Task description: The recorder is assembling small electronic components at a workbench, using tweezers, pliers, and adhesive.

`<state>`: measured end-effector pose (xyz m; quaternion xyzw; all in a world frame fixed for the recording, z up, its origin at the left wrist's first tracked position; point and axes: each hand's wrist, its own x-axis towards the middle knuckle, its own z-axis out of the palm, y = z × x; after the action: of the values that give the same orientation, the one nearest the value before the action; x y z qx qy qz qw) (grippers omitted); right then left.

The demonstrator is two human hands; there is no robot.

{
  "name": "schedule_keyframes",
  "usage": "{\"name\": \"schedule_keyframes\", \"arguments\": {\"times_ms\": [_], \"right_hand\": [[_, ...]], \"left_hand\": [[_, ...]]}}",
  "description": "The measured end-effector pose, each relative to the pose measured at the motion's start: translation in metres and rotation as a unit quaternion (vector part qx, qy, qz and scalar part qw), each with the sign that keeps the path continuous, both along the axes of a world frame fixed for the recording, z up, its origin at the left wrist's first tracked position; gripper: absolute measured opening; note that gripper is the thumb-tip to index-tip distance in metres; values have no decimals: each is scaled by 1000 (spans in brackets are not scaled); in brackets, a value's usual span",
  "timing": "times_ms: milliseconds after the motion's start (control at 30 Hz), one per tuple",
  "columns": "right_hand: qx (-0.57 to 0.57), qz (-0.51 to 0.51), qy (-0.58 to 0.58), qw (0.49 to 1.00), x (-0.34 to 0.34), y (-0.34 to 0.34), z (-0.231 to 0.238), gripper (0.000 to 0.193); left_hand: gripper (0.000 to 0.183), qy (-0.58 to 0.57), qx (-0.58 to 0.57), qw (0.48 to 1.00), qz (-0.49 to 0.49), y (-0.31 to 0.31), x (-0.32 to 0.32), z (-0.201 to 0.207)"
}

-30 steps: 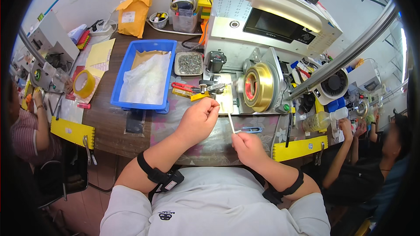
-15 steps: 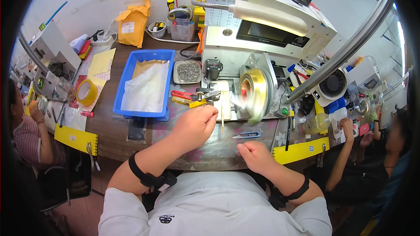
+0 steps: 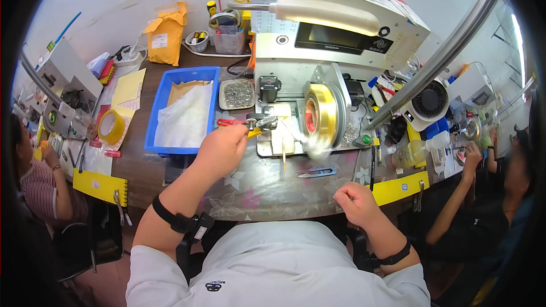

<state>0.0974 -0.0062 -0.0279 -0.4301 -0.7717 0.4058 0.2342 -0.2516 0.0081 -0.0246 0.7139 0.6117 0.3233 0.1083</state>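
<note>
My left hand (image 3: 223,146) is closed, its fingertips close to a red-handled tool (image 3: 231,122) and the black and metal fixture (image 3: 263,121) of the winding machine (image 3: 335,51). What those fingers hold, if anything, is hidden. Right of the fixture, a pale block (image 3: 282,128) carries a thin yellowish rod pointing toward me. Beyond it stands a gold-rimmed wheel (image 3: 321,115) with a red core, blurred at its lower edge. My right hand (image 3: 356,203) is curled over the table's front edge, and its contents do not show. Blue thread snips (image 3: 317,173) lie between it and the machine.
A blue tray (image 3: 152,126) with white sheet material sits left, beside a dish of small metal parts (image 3: 237,94). A metal pole (image 3: 432,51) slants across the right. One person (image 3: 42,176) works at left; others (image 3: 478,193) sit at right. A fan (image 3: 429,105) stands there.
My left hand has moved left and slightly away from me. The right hand has shifted right, away from the snips. The whole view has also shifted a little.
</note>
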Motion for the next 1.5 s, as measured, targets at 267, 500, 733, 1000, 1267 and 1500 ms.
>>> {"name": "schedule_keyframes", "arguments": {"times_ms": [267,500,733,1000,1267,1500], "right_hand": [[-32,-182,71,980,45,24,-21,23],[7,-275,154,949,81,49,-48,21],[76,-323,220,917,95,64,-78,21],[48,-339,246,907,89,63,-82,25],[61,-336,251,906,90,61,-82,27],[72,-333,226,913,93,63,-87,28]], "left_hand": [[12,-19,-52,998,35,-5,5,-4],[22,-123,-66,987,80,-20,16,-2],[21,-301,-196,932,49,-43,18,-34],[13,-400,-88,902,138,-57,20,-89],[8,-250,33,963,96,-61,27,-83],[7,-189,53,979,55,-61,30,-78]]}}
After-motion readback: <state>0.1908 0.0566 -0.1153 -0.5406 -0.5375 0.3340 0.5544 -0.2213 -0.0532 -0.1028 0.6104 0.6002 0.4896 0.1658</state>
